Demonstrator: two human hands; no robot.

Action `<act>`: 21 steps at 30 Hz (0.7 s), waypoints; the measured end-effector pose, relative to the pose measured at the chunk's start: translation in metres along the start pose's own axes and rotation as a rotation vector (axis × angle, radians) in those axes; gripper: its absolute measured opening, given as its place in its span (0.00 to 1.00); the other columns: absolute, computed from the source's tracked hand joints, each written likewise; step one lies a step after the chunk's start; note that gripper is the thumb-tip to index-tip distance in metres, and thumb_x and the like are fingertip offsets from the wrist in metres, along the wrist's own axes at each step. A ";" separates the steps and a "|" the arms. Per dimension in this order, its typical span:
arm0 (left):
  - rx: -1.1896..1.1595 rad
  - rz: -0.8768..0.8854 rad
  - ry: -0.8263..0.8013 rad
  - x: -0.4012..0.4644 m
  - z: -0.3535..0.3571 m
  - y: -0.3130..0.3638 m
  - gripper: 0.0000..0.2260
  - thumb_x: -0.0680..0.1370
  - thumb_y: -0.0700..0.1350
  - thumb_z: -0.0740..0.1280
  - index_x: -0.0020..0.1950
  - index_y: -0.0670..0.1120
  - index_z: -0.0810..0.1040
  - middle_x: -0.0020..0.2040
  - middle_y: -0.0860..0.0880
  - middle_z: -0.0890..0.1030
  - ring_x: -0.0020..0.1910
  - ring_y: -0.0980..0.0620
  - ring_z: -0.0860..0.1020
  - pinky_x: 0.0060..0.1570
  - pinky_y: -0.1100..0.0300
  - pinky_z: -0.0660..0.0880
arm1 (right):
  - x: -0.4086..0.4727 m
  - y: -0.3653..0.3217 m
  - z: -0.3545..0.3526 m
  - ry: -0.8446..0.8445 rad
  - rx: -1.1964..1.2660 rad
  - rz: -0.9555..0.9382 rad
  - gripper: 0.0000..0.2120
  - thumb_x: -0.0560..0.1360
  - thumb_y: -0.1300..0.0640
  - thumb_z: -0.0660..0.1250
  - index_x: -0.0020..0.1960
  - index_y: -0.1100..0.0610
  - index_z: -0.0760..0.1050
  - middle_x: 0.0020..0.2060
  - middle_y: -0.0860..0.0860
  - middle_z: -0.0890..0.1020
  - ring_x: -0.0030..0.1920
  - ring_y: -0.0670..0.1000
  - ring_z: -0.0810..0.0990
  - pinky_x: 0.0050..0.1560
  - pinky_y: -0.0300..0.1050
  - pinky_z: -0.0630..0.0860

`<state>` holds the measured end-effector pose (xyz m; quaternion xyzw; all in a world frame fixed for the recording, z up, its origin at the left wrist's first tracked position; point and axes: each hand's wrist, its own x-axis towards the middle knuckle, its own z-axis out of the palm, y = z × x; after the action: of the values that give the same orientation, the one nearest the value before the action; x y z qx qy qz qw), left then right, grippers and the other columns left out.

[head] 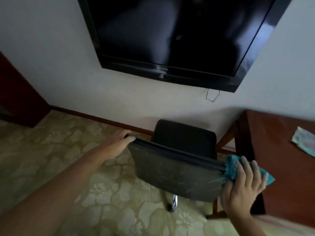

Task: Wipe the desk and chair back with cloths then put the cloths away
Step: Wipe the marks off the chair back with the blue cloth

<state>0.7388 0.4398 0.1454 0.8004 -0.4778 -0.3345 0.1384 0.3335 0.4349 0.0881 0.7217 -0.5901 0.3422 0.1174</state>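
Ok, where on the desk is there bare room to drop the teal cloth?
The desk is bare from its left edge up to the pale cloth near its right side. The right hand presses the teal cloth against the chair back.

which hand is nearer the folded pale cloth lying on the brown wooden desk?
Right. The right hand, pressing a teal cloth to the chair back's right edge, sits just left of the desk holding the pale cloth. The left hand grips the chair back's far left corner.
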 end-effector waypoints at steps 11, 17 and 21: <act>-0.099 0.303 -0.308 0.022 -0.022 -0.021 0.15 0.84 0.59 0.50 0.64 0.55 0.68 0.64 0.50 0.67 0.63 0.49 0.70 0.64 0.49 0.68 | 0.005 -0.232 0.070 -0.222 -0.159 -0.256 0.30 0.75 0.51 0.57 0.76 0.56 0.61 0.75 0.55 0.66 0.75 0.58 0.60 0.77 0.59 0.44; -0.290 0.416 -0.325 0.044 -0.025 -0.034 0.15 0.85 0.52 0.51 0.60 0.51 0.75 0.61 0.48 0.76 0.63 0.49 0.73 0.67 0.44 0.68 | 0.012 -0.265 0.110 -0.277 -0.322 -0.458 0.35 0.76 0.49 0.50 0.80 0.58 0.48 0.80 0.55 0.50 0.79 0.59 0.47 0.77 0.58 0.35; -0.582 0.380 -0.315 0.060 -0.020 -0.049 0.16 0.85 0.48 0.53 0.60 0.44 0.78 0.59 0.42 0.79 0.61 0.46 0.76 0.65 0.45 0.70 | 0.010 -0.253 0.120 -0.192 -0.391 -0.641 0.26 0.82 0.56 0.43 0.80 0.56 0.50 0.80 0.54 0.52 0.80 0.58 0.44 0.78 0.58 0.38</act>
<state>0.8045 0.4108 0.1092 0.5636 -0.5181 -0.5435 0.3441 0.6130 0.4283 0.0648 0.8623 -0.3970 0.0999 0.2980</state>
